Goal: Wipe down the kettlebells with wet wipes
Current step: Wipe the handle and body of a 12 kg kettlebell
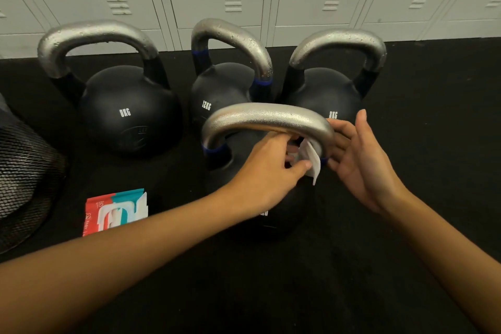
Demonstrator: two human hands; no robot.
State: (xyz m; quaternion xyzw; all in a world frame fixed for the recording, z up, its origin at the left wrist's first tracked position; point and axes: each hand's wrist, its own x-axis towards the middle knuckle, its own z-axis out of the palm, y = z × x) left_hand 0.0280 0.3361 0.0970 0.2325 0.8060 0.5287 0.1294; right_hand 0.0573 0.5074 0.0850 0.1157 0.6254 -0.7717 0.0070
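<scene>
While the left hand (273,168) pinches the wipe (311,161) around the front kettlebell (267,119) handle at centre frame, the loose-fingered right hand (357,163) should steady it.

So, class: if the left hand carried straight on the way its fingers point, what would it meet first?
The left hand, pinching the white wipe, points right toward the near kettlebell's handle; it would likely meet that handle's right leg first, then the right hand.
</scene>
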